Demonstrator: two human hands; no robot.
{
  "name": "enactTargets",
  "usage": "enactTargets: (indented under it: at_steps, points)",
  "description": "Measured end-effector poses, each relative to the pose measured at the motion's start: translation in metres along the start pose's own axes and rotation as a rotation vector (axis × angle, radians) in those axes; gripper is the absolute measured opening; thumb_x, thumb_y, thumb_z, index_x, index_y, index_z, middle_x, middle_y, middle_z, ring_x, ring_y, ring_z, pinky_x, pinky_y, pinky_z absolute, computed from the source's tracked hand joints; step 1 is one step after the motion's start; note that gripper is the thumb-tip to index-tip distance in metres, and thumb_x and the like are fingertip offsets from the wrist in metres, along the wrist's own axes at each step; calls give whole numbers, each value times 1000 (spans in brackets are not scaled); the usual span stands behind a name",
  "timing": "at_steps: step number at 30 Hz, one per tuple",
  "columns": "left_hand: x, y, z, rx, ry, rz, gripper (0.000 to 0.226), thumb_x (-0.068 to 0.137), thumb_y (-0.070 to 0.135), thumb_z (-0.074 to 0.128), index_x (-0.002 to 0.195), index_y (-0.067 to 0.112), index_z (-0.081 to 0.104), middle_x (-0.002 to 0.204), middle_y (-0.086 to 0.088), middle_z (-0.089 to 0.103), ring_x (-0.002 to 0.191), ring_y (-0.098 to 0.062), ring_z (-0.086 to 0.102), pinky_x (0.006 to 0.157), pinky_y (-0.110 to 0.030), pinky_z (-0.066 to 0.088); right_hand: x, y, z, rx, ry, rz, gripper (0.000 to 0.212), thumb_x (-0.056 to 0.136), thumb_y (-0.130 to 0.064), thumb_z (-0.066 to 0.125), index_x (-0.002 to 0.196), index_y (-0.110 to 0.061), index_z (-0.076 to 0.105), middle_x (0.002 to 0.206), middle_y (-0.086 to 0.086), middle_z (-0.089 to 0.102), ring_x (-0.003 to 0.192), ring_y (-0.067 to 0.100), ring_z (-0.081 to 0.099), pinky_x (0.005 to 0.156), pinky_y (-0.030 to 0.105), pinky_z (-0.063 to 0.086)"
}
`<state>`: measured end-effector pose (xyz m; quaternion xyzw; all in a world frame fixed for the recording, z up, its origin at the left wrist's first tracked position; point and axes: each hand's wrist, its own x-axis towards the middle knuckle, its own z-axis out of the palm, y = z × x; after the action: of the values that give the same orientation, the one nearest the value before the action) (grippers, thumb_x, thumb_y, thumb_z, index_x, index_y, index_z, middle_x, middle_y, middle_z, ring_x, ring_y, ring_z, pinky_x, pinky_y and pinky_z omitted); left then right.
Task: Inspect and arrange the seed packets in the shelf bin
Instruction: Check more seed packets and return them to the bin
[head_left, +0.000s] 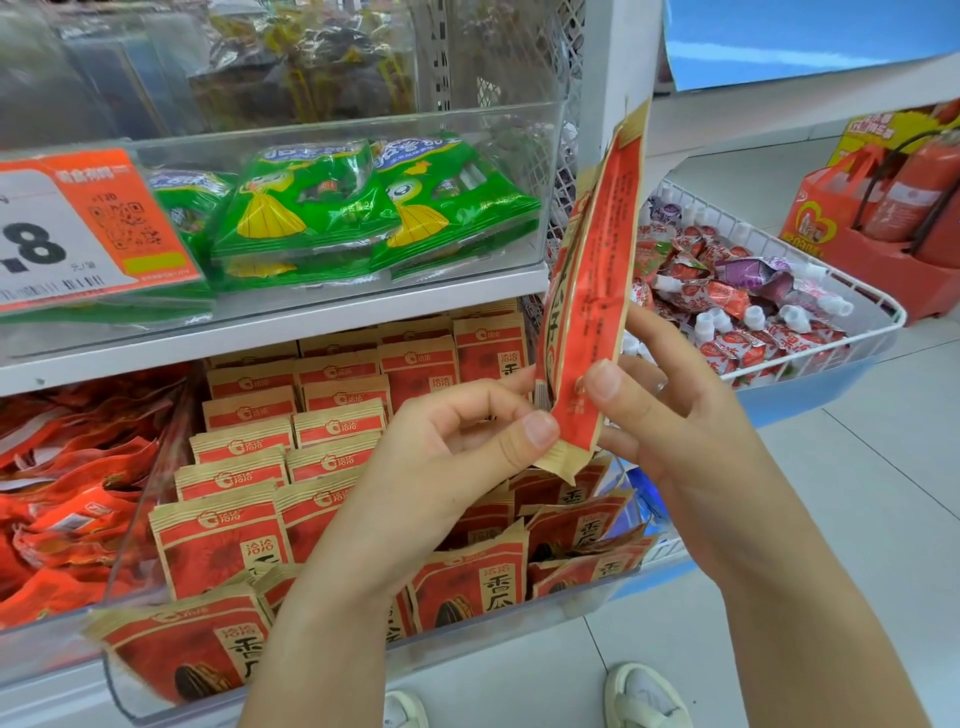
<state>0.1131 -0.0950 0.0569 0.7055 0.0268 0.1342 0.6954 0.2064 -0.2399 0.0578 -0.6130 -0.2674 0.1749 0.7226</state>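
Red-and-tan paper is what you have between both hands: one seed packet (589, 291) stands nearly upright and edge-on to you, its top corner reaching up beside the white shelf post (618, 78) and its bottom corner hanging just above the clear shelf bin (363, 670). Your left hand (467, 431) pinches the packet's lower edge with thumb and forefinger, the other fingers loosely curled behind. Your right hand (670, 410) grips the same lower part from the other side, thumb pressed on the red face and fingers wrapped behind it. Below your wrists, the bin holds rows of matching packets (244, 452) standing in ranks on the left, while those on the right lean and overlap untidily. To your right, open air lies over the tiled floor (857, 467), bounded by the white wire basket (831, 358) of small pouches. Above, the upper shelf's clear tray (535, 270) of green bags (311, 208) overhangs the bin's back rows.
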Motion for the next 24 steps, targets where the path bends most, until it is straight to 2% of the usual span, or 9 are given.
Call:
enactTargets:
  at_steps: [3,5,9,11,14,16,19,21,24]
  points:
    - [0,1,-1,6,6,-27,16,70,43,70,73,27,69,105,7,75,120,-4,58,93,-20,48,0,0,-1,12,-7,-8,74,61,-46,75,132,-37,57,112,6,71,100,20,72,92,38,57]
    - [-1,2,-1,-20,13,-40,25,71,45,70,83,23,65,102,6,74,111,-7,64,90,-20,51,0,-1,-1,5,-22,-9,73,59,-46,76,130,-40,58,112,3,71,100,18,71,89,33,57]
    - [0,4,3,-84,96,-8,50,72,53,70,107,19,60,112,-1,73,109,-20,68,97,-40,49,-4,-3,0,-58,-110,-8,71,55,-44,79,124,-46,61,113,-6,71,99,14,71,78,25,58]
    - [0,7,5,-121,163,28,52,68,50,73,109,21,60,107,2,74,102,-17,70,87,-34,54,-6,-3,3,-97,-158,-12,69,53,-43,80,119,-50,62,112,-12,70,101,10,70,76,21,57]
    - [-1,13,7,-109,223,64,57,66,46,69,112,15,57,97,5,74,88,-9,71,72,-17,54,-8,-5,9,-137,-227,-31,71,56,-43,80,123,-47,57,116,-18,67,109,4,65,87,17,53]
    - [-2,13,8,-32,240,52,59,64,51,69,110,16,59,94,4,73,84,-9,69,70,-17,53,-6,-6,11,-104,-189,-58,80,50,-53,85,124,-39,56,121,-18,66,117,2,61,97,16,47]
    - [-3,11,8,52,169,-6,56,62,57,69,106,22,61,96,0,72,83,-12,66,70,-22,53,-3,-11,10,40,-12,-83,88,45,-76,78,116,-25,61,115,-7,71,112,6,64,88,12,49]
    - [-4,10,7,82,130,-19,51,60,58,68,101,28,62,98,1,72,85,-12,65,73,-25,51,-3,-14,8,115,75,-74,86,45,-78,76,110,-23,63,109,-3,73,107,9,67,83,13,50]
    - [-5,10,5,127,91,-14,45,60,59,68,97,34,62,101,8,72,91,-12,66,82,-33,47,-4,-17,8,160,97,-72,85,47,-74,79,109,-19,61,104,-2,74,101,11,70,81,15,51]
